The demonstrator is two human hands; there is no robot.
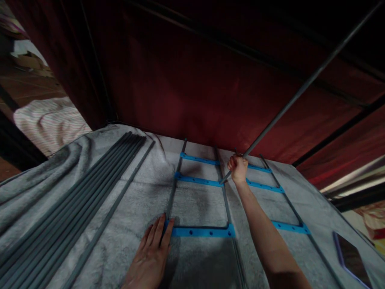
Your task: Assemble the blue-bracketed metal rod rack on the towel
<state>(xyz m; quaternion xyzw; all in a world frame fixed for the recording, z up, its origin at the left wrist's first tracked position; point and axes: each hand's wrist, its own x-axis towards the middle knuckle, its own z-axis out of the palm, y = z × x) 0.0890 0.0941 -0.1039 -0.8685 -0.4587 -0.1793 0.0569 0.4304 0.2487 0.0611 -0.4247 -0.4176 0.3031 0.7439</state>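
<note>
My right hand [238, 166] is closed around a long grey rod [288, 106], which slants up to the top right. The rod's lower end meets a blue perforated strip [200, 181], near its right end. My left hand [155, 249] lies with fingers stretched out at the left end of the nearest blue strip [202, 231], touching it. Grey rods run lengthwise through the strips, such as the left rod [172, 196]. Another blue-strip frame [290, 227] lies to the right, partly hidden by my right forearm.
A row of several grey rods [81, 200] lies at the left, with a single rod [117, 202] beside it. Everything rests on a grey blanket [138, 208]. A phone [351, 259] lies at the right edge. Dark red cloth [186, 88] hangs behind.
</note>
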